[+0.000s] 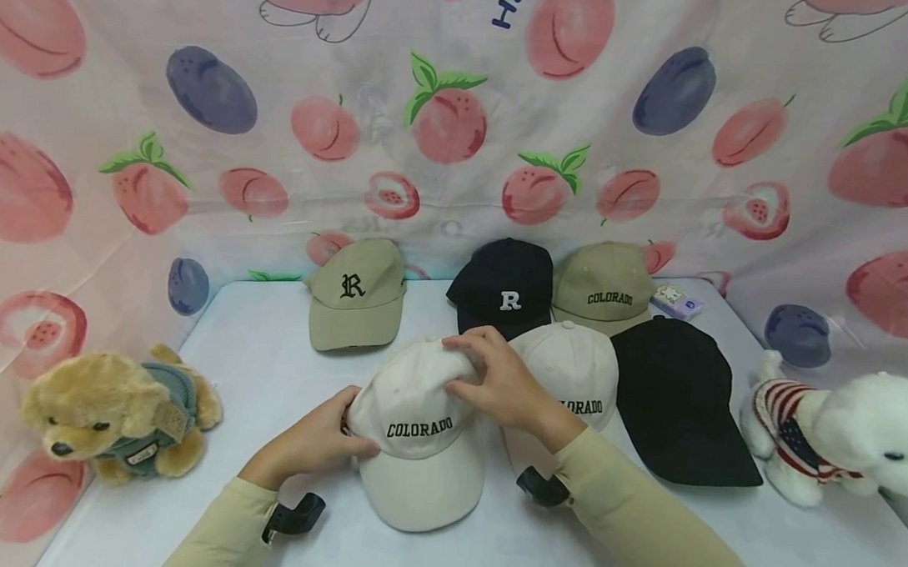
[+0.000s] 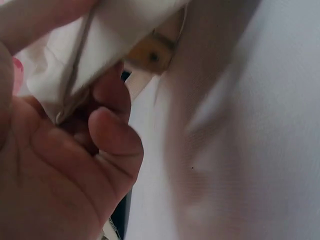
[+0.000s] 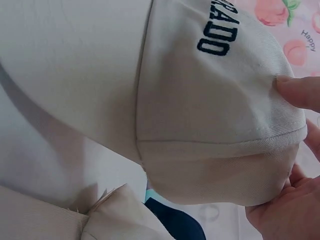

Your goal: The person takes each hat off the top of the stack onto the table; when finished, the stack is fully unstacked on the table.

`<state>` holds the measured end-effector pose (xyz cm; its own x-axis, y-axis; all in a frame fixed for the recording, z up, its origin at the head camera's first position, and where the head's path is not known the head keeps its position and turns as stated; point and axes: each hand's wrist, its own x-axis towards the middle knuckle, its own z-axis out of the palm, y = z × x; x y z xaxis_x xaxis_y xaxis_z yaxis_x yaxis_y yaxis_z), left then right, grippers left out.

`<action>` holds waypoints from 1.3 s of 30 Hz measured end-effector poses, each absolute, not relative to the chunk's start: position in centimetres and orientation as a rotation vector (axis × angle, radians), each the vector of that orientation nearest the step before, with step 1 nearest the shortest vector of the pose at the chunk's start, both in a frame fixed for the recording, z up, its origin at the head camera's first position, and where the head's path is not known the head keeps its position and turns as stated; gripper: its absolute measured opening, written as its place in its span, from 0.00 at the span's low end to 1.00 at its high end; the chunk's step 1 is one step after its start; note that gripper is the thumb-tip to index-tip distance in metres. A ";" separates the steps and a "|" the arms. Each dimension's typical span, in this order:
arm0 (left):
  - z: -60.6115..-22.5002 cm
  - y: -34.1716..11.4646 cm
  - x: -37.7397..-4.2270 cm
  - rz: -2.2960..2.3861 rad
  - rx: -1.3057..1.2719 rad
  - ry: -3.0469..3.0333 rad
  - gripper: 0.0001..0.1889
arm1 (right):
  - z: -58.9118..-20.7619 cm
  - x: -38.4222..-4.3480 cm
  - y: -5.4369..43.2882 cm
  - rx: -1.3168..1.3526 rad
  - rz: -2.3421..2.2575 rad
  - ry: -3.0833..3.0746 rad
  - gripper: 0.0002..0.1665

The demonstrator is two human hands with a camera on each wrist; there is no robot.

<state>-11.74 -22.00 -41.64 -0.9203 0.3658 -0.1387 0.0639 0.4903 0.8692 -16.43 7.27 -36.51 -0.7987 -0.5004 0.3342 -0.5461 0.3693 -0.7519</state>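
A white baseball cap (image 1: 421, 491) with dark COLORADO lettering sits front and centre in the head view, brim toward me. My left hand (image 1: 306, 443) grips its left lower edge; in the left wrist view the thumb lies outside and the curled fingers (image 2: 117, 135) reach under the rim. My right hand (image 1: 512, 388) holds the crown at its upper right, thumb on the front panel and fingers behind, as the right wrist view shows. Just right of it lies a second white COLORADO cap (image 1: 571, 363), partly hidden behind my right hand and sleeve.
Behind stand a khaki R cap (image 1: 356, 301), a black R cap (image 1: 499, 285) and a khaki COLORADO cap (image 1: 604, 280). A plain black cap (image 1: 675, 400) lies right, near a small purple packet (image 1: 676, 301). A brown plush dog (image 1: 119, 414) and a white plush dog (image 1: 832, 430) flank the white table.
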 end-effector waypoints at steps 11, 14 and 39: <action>-41.5 -22.4 -11.4 1.517 0.541 2.183 0.32 | -36.2 -15.5 7.8 0.985 1.431 -2.527 0.28; -41.5 -22.4 -11.4 1.536 0.553 2.119 0.32 | -36.1 -15.2 8.0 0.959 1.428 -2.555 0.28; -41.7 -21.1 -11.4 1.290 0.208 2.621 0.48 | -38.9 -17.0 7.3 0.790 1.399 -2.748 0.27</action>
